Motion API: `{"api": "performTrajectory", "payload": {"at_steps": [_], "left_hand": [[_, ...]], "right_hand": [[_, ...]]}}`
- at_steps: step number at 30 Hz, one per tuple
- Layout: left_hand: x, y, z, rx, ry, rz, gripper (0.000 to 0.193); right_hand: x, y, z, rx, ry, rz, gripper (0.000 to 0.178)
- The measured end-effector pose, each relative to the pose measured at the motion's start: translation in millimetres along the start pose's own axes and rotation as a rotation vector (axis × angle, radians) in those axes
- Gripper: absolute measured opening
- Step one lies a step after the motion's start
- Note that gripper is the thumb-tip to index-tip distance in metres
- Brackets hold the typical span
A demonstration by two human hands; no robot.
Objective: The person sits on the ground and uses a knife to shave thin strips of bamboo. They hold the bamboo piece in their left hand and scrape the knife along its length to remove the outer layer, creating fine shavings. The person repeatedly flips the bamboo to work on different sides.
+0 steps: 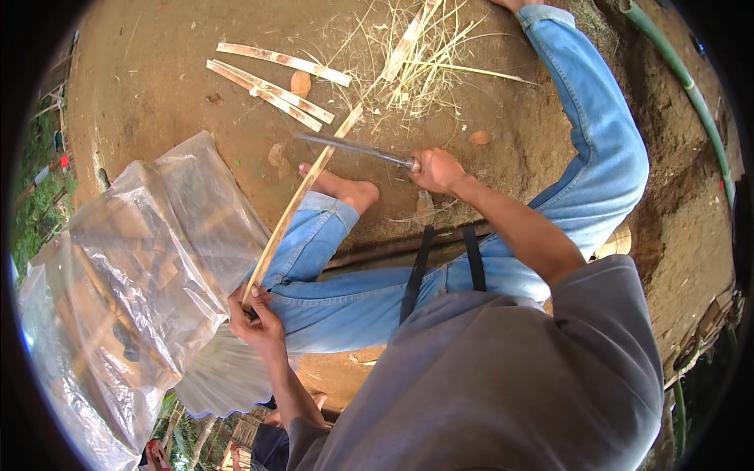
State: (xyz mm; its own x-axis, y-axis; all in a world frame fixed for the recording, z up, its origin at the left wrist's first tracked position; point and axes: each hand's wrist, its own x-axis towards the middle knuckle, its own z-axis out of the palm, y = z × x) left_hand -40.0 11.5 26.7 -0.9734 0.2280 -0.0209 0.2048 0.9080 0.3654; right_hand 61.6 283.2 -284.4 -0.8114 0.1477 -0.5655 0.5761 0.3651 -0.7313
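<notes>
My left hand [258,315] is closed round the near end of a long, pale bamboo strip [292,206], beside my thigh. The strip slants up and away to the right, past my bare foot. In my right hand [437,170] is the handle of a knife [357,149], its long blade pointing left. The blade crosses the strip toward its far end; whether it touches or only passes over it I cannot tell. Most of the handle is hidden in my fist.
Thin shavings [424,74] lie heaped on the dirt ground beyond the knife. Several split bamboo pieces [283,61] rest left of the heap. Clear plastic sheeting [149,259] spreads at my left. A green bamboo pole [667,55] runs along the far right.
</notes>
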Motion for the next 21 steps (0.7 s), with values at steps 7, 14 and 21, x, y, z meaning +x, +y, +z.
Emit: {"api": "performTrajectory", "payload": {"at_steps": [7,14,21], "left_hand": [[-3.3,-6.1,0.6,-0.112,-0.005,-0.021,0.019],[-8.8,18.6,17.2,-0.409,0.075,-0.201,0.022],[-17.7,19.6,24.6,-0.402,0.109,-0.200,0.020]], "right_hand": [[7.8,-6.9,-16.0,0.018,-0.042,0.168,0.030],[-62.1,-94.7,11.8,-0.035,-0.082,-0.354,0.024],[-59.7,-88.3,4.6,0.120,-0.094,-0.343,0.020]]}}
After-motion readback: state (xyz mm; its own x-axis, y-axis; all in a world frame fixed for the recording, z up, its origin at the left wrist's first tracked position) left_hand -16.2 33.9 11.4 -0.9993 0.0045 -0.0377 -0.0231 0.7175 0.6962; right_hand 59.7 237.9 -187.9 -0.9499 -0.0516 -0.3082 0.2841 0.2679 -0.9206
